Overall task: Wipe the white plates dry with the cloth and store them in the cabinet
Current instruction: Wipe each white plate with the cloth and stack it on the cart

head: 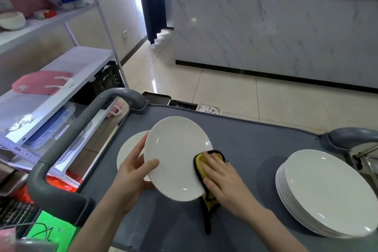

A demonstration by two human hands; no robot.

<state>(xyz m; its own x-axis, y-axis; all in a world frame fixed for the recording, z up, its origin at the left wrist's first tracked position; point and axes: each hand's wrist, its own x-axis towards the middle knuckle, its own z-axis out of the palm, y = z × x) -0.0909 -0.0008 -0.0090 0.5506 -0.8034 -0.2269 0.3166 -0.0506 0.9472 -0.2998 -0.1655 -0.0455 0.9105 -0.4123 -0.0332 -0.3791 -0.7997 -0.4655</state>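
Note:
My left hand (134, 174) grips the left rim of a white plate (176, 155), thumb on its face, holding it tilted above the grey cart top (245, 149). My right hand (223, 178) presses a yellow cloth with black edging (206, 200) against the plate's right rim with flat fingers; the cloth's tail hangs below the plate. Another white plate (131, 147) lies on the cart behind the held one, mostly hidden. A stack of several white plates (325, 192) sits on the cart's right side.
The cart has grey handles at the left (67, 145) and right (347, 137). White metal shelves (61, 80) with pink bags and bins stand to the left. A marble-fronted counter (276, 32) lies ahead across a tiled floor. Small trays (182, 105) hang off the cart's far edge.

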